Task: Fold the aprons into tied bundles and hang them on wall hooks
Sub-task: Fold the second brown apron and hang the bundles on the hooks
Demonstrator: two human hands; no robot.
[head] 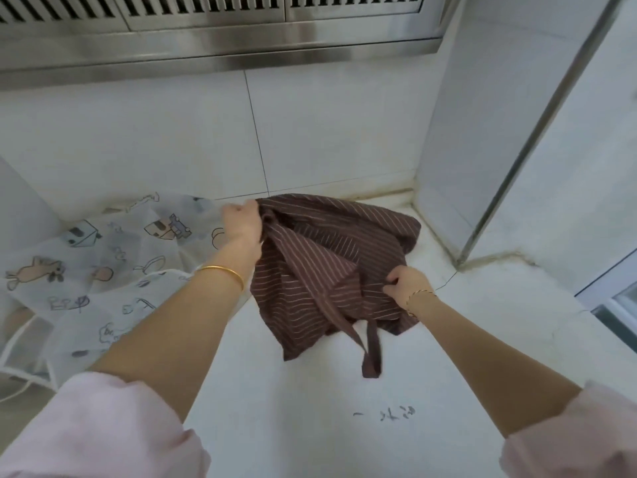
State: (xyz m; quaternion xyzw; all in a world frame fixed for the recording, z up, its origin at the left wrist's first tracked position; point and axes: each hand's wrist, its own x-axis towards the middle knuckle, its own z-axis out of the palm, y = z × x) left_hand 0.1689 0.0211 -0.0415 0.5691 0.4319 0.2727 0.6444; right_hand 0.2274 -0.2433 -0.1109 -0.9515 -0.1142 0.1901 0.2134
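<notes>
A brown apron with thin pale stripes [331, 250] lies crumpled on the white counter [482, 339], near the back wall. My left hand [241, 222] grips its far left edge, bunched in the fist and lifted a little. My right hand [408, 282] pinches the cloth at its near right side. A brown strap [372, 350] trails from the apron toward me on the counter. A second apron, translucent white with cartoon drawings [103, 270], is spread out to the left, partly under my left forearm.
A steel range hood [220, 39] hangs over the tiled back wall. A white panel with a metal edge strip [517, 150] rises at the right. The counter's right edge [593, 315] drops off by a window frame. Small dark marks [389, 414] lie on the near counter.
</notes>
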